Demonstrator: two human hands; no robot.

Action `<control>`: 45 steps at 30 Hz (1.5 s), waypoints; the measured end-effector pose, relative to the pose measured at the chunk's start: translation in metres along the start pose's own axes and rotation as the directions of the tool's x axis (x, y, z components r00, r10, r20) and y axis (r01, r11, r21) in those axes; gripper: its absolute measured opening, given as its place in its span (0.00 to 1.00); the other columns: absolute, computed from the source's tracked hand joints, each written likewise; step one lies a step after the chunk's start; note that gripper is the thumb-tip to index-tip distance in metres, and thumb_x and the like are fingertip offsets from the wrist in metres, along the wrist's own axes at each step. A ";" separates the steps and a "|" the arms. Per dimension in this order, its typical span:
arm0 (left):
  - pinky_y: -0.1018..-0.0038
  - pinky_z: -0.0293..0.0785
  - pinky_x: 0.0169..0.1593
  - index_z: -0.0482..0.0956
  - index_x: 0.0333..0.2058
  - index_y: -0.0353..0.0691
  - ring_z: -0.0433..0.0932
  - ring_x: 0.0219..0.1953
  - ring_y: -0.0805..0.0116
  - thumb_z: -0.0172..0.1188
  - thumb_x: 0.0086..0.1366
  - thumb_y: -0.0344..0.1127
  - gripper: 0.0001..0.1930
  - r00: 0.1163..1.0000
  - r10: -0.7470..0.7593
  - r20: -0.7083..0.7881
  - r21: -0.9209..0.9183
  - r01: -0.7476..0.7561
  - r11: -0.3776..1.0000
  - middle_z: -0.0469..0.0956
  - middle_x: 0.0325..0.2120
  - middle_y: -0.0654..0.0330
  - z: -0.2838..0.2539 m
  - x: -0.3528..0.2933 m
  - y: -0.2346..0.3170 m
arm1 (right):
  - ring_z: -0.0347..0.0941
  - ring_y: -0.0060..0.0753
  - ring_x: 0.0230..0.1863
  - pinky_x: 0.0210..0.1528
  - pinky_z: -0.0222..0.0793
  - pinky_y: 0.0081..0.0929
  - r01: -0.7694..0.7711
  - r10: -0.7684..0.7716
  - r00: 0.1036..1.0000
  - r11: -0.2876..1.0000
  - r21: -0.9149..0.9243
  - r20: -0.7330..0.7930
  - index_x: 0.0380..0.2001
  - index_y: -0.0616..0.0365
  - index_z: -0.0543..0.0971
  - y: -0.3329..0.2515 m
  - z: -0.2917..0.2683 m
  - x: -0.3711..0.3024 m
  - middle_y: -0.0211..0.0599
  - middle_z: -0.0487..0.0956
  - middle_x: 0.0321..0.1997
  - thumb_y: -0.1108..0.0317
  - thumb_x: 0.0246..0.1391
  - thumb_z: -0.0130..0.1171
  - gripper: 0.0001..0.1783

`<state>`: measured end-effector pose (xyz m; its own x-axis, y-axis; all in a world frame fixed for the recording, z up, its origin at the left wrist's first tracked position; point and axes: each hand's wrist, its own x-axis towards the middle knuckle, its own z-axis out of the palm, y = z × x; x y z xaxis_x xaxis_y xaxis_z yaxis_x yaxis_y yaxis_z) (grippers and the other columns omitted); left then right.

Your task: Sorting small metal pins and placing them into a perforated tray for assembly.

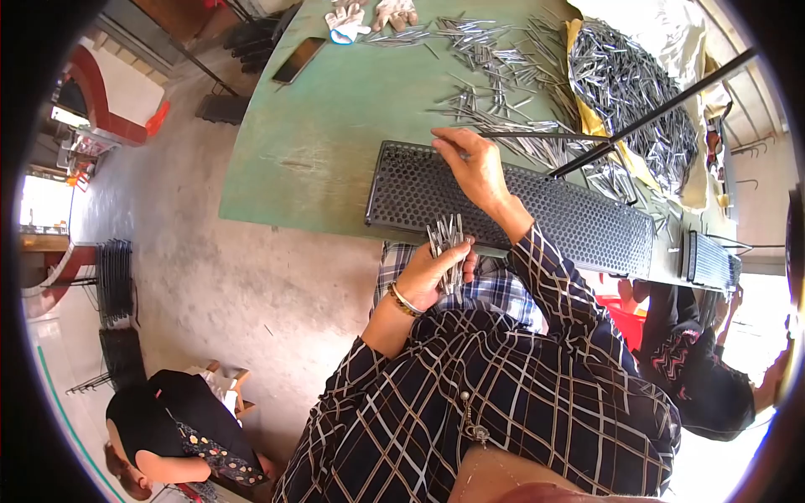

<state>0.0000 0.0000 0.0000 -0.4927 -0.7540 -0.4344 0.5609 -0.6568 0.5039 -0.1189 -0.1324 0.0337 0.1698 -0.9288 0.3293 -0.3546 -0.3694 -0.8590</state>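
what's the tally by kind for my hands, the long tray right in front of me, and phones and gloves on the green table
Hands: 2, left hand and right hand
Tray: 1
Phone: 1
Gloves: 2 that I can make out
Total: 6, without the metal rods, too many to count

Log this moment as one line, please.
left hand: holding metal bundle | right hand: over perforated black tray, fingertip contents unclear | loose pieces: scattered on green table | phone: on table

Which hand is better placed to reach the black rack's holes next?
Probably the right hand: it is over the black perforated rack, while the left hand, on the near side, grips metal rods.
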 end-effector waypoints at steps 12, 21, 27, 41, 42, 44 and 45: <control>0.71 0.76 0.39 0.72 0.45 0.33 0.78 0.34 0.66 0.56 0.61 0.31 0.14 1.000 0.011 -0.022 -0.001 -0.011 1.000 0.78 0.32 0.56 -0.007 0.003 -0.001 | 0.73 0.43 0.31 0.40 0.65 0.33 0.151 -0.151 0.988 0.976 -0.156 0.012 0.37 0.59 0.79 0.017 0.016 0.003 0.40 0.78 0.30 0.66 0.51 0.58 0.11; 0.72 0.75 0.34 0.72 0.45 0.35 0.77 0.30 0.66 0.54 0.63 0.33 0.13 1.000 0.005 -0.006 -0.004 -0.005 1.000 0.78 0.32 0.56 -0.005 0.002 -0.001 | 0.70 0.40 0.35 0.41 0.64 0.32 0.396 -0.383 0.917 0.838 -0.375 0.113 0.38 0.57 0.78 0.019 0.013 0.001 0.35 0.75 0.32 0.68 0.49 0.59 0.12; 0.76 0.71 0.28 0.73 0.44 0.36 0.73 0.24 0.74 0.56 0.62 0.34 0.13 0.999 0.018 -0.043 0.009 -0.017 1.000 0.76 0.29 0.59 -0.004 -0.002 0.002 | 0.71 0.45 0.35 0.40 0.66 0.35 0.466 -0.424 0.885 0.805 -0.367 0.194 0.40 0.61 0.77 0.015 0.014 0.004 0.41 0.75 0.32 0.71 0.49 0.58 0.13; 0.78 0.68 0.22 0.74 0.37 0.37 0.71 0.20 0.75 0.60 0.58 0.32 0.09 0.622 0.592 -0.513 0.321 -0.501 0.804 0.75 0.27 0.62 -0.079 -0.018 0.066 | 0.72 0.47 0.35 0.38 0.68 0.35 0.406 -0.357 0.912 0.862 -0.305 0.203 0.41 0.61 0.77 0.009 0.010 0.002 0.43 0.75 0.33 0.74 0.51 0.55 0.12; 0.77 0.68 0.22 0.74 0.36 0.37 0.71 0.20 0.75 0.60 0.58 0.32 0.09 0.646 0.572 -0.505 0.325 -0.472 0.820 0.75 0.27 0.61 -0.081 -0.015 0.068 | 0.72 0.47 0.35 0.38 0.68 0.35 0.409 -0.360 0.910 0.860 -0.305 0.206 0.41 0.61 0.77 0.008 0.010 0.002 0.43 0.75 0.33 0.74 0.51 0.55 0.12; 0.77 0.68 0.21 0.74 0.36 0.36 0.71 0.19 0.75 0.60 0.58 0.32 0.09 0.692 0.534 -0.486 0.327 -0.423 0.845 0.76 0.27 0.60 -0.085 -0.012 0.068 | 0.72 0.47 0.34 0.37 0.68 0.33 0.374 -0.339 0.927 0.874 -0.310 0.162 0.41 0.62 0.76 0.007 0.009 0.002 0.44 0.75 0.34 0.74 0.52 0.55 0.12; 0.77 0.68 0.21 0.74 0.36 0.36 0.71 0.19 0.75 0.60 0.58 0.32 0.09 0.692 0.535 -0.485 0.325 -0.425 0.845 0.76 0.27 0.60 -0.084 -0.011 0.068 | 0.72 0.47 0.34 0.37 0.68 0.33 0.375 -0.340 0.926 0.873 -0.312 0.164 0.41 0.62 0.76 0.009 0.009 0.001 0.44 0.75 0.34 0.74 0.52 0.55 0.12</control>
<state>0.0994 -0.0368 -0.0241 0.2815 -0.8754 -0.3930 0.4671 -0.2328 0.8530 -0.1135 -0.1367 0.0229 0.4282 -0.7299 0.5329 -0.5325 -0.6802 -0.5038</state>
